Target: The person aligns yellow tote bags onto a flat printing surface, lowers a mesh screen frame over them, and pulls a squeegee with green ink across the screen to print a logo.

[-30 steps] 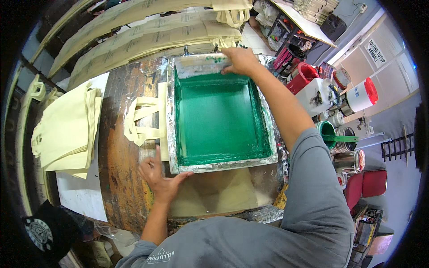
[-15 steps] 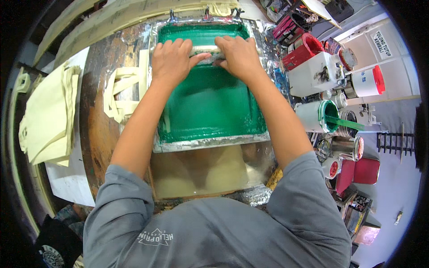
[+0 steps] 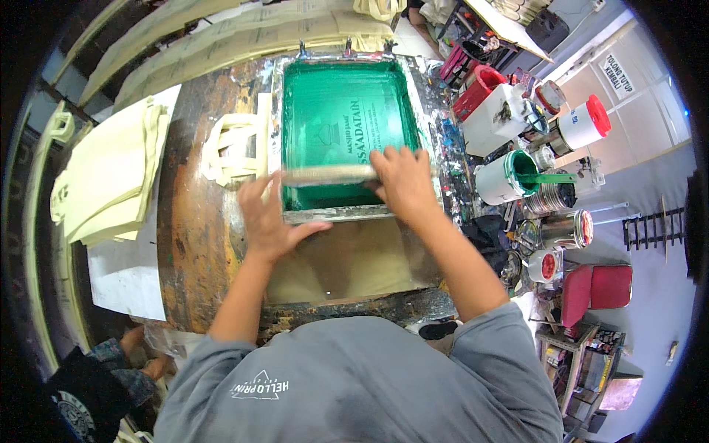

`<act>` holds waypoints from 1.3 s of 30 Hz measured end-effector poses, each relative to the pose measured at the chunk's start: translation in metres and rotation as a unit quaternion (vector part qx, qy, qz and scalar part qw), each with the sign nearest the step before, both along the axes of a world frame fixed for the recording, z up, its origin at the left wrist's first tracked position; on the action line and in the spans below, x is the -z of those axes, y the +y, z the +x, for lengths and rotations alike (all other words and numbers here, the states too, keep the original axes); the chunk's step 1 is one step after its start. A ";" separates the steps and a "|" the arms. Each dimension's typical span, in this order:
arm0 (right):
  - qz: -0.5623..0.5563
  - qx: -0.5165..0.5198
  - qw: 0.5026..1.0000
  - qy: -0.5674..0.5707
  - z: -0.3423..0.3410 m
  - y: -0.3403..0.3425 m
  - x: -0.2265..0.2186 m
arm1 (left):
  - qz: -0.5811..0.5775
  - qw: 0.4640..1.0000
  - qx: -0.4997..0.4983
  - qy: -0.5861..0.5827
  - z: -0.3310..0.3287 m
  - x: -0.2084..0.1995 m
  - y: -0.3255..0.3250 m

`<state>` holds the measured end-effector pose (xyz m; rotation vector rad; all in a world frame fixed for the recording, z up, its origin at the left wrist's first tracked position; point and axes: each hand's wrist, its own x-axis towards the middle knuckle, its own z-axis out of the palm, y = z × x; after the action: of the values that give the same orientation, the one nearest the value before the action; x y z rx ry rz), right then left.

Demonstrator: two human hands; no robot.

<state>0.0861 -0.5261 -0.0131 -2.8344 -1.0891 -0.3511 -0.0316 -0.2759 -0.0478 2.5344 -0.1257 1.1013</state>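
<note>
A screen-printing frame (image 3: 340, 215) lies on the table, its mesh (image 3: 317, 96) coated in green ink with dark lettering and an emblem showing through. Across the near part of the mesh lies a squeegee (image 3: 325, 175) with a pale wooden handle. My right hand (image 3: 405, 184) grips it at its right end. My left hand (image 3: 267, 221), slightly blurred, is off the handle at the frame's near left corner, thumb stretched out and fingers apart. Pale yellow fabric bag handles (image 3: 221, 159) stick out left of the frame.
A stack of pale yellow bags (image 3: 111, 173) lies on a white board (image 3: 125, 277) at left. Hinge clamps (image 3: 348, 49) stand at the frame's far edge. A green ink bucket (image 3: 502, 181) and several cans crowd the right. Another person (image 3: 92, 395) is at lower left.
The squeegee has come from the far end of the mesh to the near end. My left hand has let go of it. Lettering now shows on the mesh behind it.
</note>
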 end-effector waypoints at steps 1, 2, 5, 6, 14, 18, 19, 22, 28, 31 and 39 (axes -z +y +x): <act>0.020 0.002 1.000 -0.007 -0.016 0.000 0.005 | -0.012 0.999 -0.038 0.025 -0.024 0.007 0.010; 0.040 0.001 0.999 -0.011 -0.030 -0.001 0.013 | -0.004 0.992 -0.086 0.094 -0.041 0.027 0.025; 0.049 0.019 0.999 -0.012 -0.052 -0.006 0.014 | -0.013 0.972 -0.126 0.197 -0.052 0.039 0.030; 0.057 0.021 0.998 -0.017 -0.051 -0.005 0.004 | -0.012 0.970 -0.123 0.210 -0.049 0.038 0.033; 0.139 -0.019 0.961 -0.237 0.035 0.020 -0.128 | -0.369 0.929 0.019 -0.036 0.013 -0.061 0.028; 0.180 -0.029 0.947 -0.265 0.071 0.038 -0.173 | 0.005 0.966 -0.248 0.073 0.015 0.018 0.058; 0.152 0.003 0.970 -0.192 0.077 0.042 -0.183 | -0.038 0.962 -0.234 0.136 0.009 0.031 0.056; 0.096 0.052 0.991 -0.075 0.080 0.046 -0.218 | -0.158 0.937 -0.196 0.242 0.003 0.061 0.052; 0.094 0.044 0.992 -0.067 0.097 0.048 -0.223 | -0.151 0.975 -0.137 0.089 0.047 0.039 0.096; 0.095 0.061 0.992 -0.063 0.103 0.051 -0.228 | -0.113 0.982 -0.114 0.094 0.077 -0.047 0.137; 0.160 0.004 0.962 -0.221 0.095 0.043 -0.190 | 0.007 0.981 -0.179 0.079 -0.057 -0.179 0.356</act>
<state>0.1807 -0.4835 0.1765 -2.5299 -0.9692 -1.0947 -0.0891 0.0806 0.1308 2.7110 0.3801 1.0153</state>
